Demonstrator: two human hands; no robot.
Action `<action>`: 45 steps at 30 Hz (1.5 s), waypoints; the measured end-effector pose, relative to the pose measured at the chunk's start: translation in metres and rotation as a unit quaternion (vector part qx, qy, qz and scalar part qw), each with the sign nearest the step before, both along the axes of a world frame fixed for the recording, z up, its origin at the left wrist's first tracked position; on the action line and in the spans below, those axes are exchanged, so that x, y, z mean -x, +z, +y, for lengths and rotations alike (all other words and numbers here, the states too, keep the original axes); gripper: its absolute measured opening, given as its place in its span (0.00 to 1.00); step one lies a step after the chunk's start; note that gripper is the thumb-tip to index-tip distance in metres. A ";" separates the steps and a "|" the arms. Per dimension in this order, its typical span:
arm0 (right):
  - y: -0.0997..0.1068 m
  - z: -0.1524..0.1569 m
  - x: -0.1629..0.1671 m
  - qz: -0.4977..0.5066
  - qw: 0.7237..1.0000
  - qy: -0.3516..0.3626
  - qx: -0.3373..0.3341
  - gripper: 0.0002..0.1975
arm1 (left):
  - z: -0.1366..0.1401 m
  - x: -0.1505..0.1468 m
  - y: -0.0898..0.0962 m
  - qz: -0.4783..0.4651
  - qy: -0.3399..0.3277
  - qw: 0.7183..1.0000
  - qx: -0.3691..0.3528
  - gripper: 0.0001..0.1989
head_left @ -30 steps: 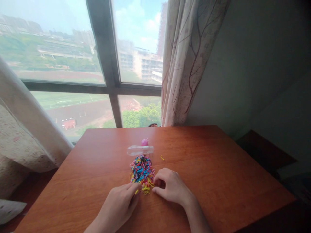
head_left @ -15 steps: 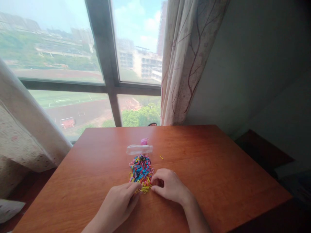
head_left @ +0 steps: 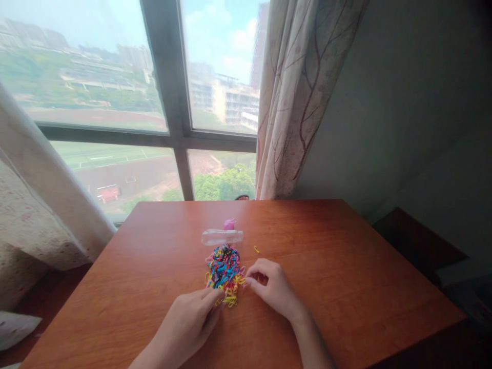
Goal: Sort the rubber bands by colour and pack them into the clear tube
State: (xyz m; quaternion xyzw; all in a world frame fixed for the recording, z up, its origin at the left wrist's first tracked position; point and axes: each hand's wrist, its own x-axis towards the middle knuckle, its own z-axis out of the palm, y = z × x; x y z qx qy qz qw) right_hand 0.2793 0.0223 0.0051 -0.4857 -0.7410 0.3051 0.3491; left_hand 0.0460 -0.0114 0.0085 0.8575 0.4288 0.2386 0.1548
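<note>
A pile of small, multicoloured rubber bands (head_left: 224, 269) lies on the table, blue, red, pink, black and yellow tangled together. At its near left edge is my left hand (head_left: 192, 312), thumb and fingers closed against the yellow bands; what sits between the fingertips is hidden. My right hand (head_left: 272, 287) is at the right edge of the pile, with thumb and forefinger pinched on a yellow rubber band (head_left: 241, 280) that still touches the others. One separate yellow rubber band (head_left: 257, 249) lies beyond my right hand, apart from the pile.
Behind the pile a clear plastic bottle-like container (head_left: 222, 237) lies on its side, with a pink object (head_left: 229, 224) just past it. The brown wooden table (head_left: 326, 266) reaches to a window (head_left: 215, 97) flanked by curtains (head_left: 295, 92).
My right hand has shifted slightly right and up, drawing yellow bands out at the pile's right edge. My left hand has hardly moved.
</note>
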 end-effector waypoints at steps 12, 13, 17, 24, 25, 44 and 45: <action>-0.007 0.009 -0.003 0.060 0.996 -0.067 0.014 0.05 | 0.000 0.004 -0.003 -0.002 -0.008 1.000 -0.003 0.13; -0.005 0.007 -0.002 0.069 0.996 -0.054 0.030 0.04 | 0.000 0.004 -0.003 -0.001 -0.008 1.000 -0.003 0.13; 0.001 0.001 0.002 0.101 0.990 -0.002 0.093 0.05 | 0.000 0.004 -0.007 0.002 0.011 1.000 -0.011 0.11; 0.008 -0.007 0.014 0.153 0.976 0.095 0.124 0.07 | -0.003 -0.005 -0.009 -0.011 0.051 0.998 -0.028 0.07; 0.009 -0.008 0.015 0.149 0.976 0.097 0.124 0.07 | -0.003 -0.006 -0.009 -0.012 0.047 0.999 -0.024 0.07; -0.033 0.035 -0.015 -0.001 0.976 -0.213 -0.043 0.11 | -0.001 -0.003 -0.008 0.047 0.032 0.998 0.006 0.11; -0.035 0.037 -0.015 -0.011 0.976 -0.215 -0.046 0.10 | -0.001 -0.003 -0.007 0.044 0.030 0.999 0.007 0.11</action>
